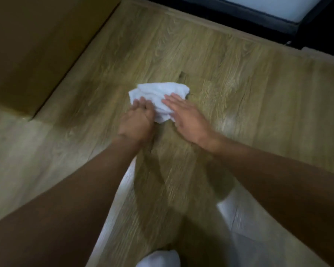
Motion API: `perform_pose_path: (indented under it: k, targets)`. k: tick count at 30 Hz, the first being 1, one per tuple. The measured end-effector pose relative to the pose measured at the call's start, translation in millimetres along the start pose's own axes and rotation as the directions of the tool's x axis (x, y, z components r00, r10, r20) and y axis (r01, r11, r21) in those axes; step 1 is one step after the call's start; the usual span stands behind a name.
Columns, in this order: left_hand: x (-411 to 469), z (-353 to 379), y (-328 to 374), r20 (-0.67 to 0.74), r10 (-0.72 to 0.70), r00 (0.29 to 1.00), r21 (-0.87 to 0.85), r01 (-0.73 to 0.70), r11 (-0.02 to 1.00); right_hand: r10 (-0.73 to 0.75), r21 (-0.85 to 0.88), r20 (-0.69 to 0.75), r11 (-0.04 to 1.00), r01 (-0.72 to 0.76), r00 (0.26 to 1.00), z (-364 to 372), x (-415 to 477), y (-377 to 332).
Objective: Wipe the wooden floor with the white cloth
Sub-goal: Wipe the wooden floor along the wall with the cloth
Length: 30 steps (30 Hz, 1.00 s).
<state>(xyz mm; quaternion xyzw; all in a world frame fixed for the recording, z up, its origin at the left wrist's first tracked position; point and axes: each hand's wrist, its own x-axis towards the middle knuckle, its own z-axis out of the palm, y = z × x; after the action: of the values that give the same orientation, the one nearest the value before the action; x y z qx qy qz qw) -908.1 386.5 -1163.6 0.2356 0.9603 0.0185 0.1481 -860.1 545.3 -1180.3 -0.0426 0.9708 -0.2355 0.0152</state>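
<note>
A crumpled white cloth [158,95] lies on the wooden floor [249,97] in the middle of the view. My left hand [137,120] grips the cloth's near left part, fingers curled into the fabric. My right hand [187,117] lies flat with straight fingers pressing on the cloth's right side. Both forearms reach in from the bottom corners. The picture is blurred by motion.
A brown cardboard box [37,51] stands on the floor at the left. A dark frame with a pale panel [278,14] runs along the top right. A foot in a white sock [158,259] shows at the bottom edge.
</note>
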Motion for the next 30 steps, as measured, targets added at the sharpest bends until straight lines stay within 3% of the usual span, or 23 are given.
perform_pose_path:
  k: [3, 7, 10, 13, 16, 20, 22, 24, 26, 30]
  targets:
    - [8, 0, 1, 0.026, 0.028, 0.999, -0.008, -0.028, 1.000, 0.028, -0.097, 0.102, 0.995, -0.018, 0.994, -10, 16, 15]
    - [37, -23, -24, -0.035, -0.063, 0.997, -0.297, 0.050, 0.954, 0.074, -0.077, 0.134, 0.995, -0.064, 0.988, 4, 56, -20]
    - [21, -20, -17, -0.110, 0.012, 0.994, -0.140, -0.028, 0.990, -0.029, -0.129, 0.093, 0.991, 0.041, 0.995, 18, 23, -19]
    - [-17, 2, 12, -0.184, 0.093, 0.978, -0.012, -0.097, 0.995, -0.207, -0.090, 0.159, 0.971, 0.223, 0.965, -4, -21, 22]
    - [-21, 5, 16, -0.195, 0.075, 0.978, -0.008, -0.079, 0.997, -0.157, -0.089, 0.181, 0.981, 0.175, 0.971, -19, -19, 36]
    - [11, -5, -8, -0.114, 0.032, 0.993, -0.071, -0.041, 0.997, 0.020, -0.110, 0.051, 0.994, -0.014, 0.999, 8, 4, -8]
    - [3, -6, -13, -0.124, 0.074, 0.990, -0.036, -0.079, 0.996, -0.001, -0.085, 0.065, 0.996, 0.006, 0.998, 19, -13, -18]
    - [-23, -1, -6, -0.128, 0.115, 0.985, 0.006, -0.115, 0.993, -0.118, -0.057, 0.121, 0.991, 0.125, 0.986, 15, -42, -11]
    - [-54, 9, 12, -0.033, 0.166, 0.986, 0.057, -0.164, 0.985, -0.203, -0.033, 0.182, 0.977, 0.212, 0.962, -2, -62, 8]
    - [-48, 10, 26, 0.074, 0.173, 0.982, 0.149, -0.182, 0.972, -0.059, -0.072, 0.208, 0.994, 0.076, 0.976, -19, -37, 16]
